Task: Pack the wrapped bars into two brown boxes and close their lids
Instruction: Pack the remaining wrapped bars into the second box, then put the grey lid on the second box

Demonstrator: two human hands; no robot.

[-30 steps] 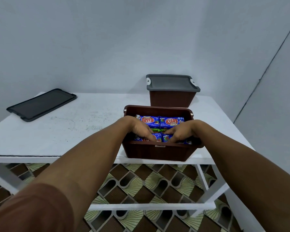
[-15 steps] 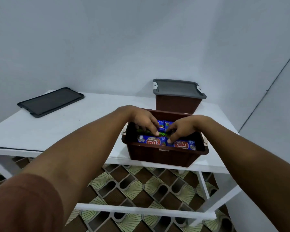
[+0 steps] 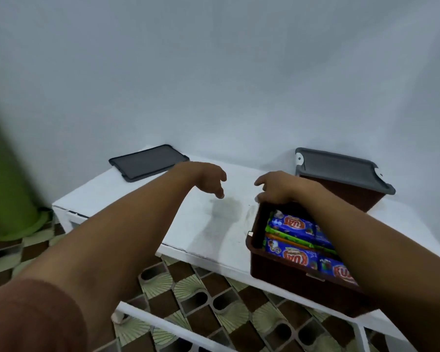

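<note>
An open brown box stands at the table's near right edge, filled with blue and green wrapped bars. My right hand hovers over its far left corner, fingers spread, holding nothing. My left hand hangs above the bare tabletop left of the box, fingers loose and empty. A loose dark grey lid lies flat at the table's far left. A second brown box at the far right has its grey lid on.
The white table stands against a grey wall. Patterned brown and green floor tiles show under it, with the table's white lower rail. A green post rises from the floor at the left.
Both hands have come out of the open box and moved left. The camera has swung left, so the box now sits at the right and the loose lid nearer the middle.
</note>
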